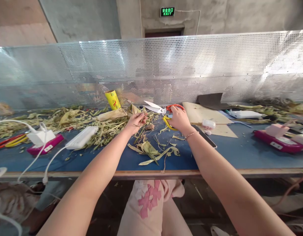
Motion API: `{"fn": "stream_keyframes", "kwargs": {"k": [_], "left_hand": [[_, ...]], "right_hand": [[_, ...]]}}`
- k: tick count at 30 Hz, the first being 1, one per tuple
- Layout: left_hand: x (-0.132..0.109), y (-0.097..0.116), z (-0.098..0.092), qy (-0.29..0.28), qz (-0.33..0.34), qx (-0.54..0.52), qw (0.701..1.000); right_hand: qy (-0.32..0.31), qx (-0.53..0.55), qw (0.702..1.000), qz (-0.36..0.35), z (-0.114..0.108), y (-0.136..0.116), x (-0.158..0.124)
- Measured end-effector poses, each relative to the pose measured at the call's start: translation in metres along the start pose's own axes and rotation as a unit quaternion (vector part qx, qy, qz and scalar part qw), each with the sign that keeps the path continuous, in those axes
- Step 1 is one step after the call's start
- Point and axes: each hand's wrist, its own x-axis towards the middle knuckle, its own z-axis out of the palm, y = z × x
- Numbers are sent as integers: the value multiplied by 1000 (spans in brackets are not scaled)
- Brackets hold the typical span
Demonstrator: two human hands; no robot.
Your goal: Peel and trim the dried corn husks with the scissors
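I see a blue table [240,160], dried leaves [102,131] strewn over its left; mid-table, half-spread scissors [162,110], my right hand [179,118] with fingers curled round them; leftward, my left hand [135,122], fingers nearly closed, pinching a plant scrap [144,119].

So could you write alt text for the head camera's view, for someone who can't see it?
A person's right hand holds open scissors near the left hand, which pinches dried plant matter, over a blue table littered with withered leaves.
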Motion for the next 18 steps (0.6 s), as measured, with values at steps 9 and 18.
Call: {"fn": "stream_keyframes", "kwargs": {"k": [9, 18], "left_hand": [[-2, 0, 0, -22, -5, 12, 1000], [-6, 4, 6, -19, 1, 24, 1000]], "right_hand": [[-8, -28, 999, -33, -5, 2, 0], [4, -22, 999, -42, -6, 1, 0]]}}
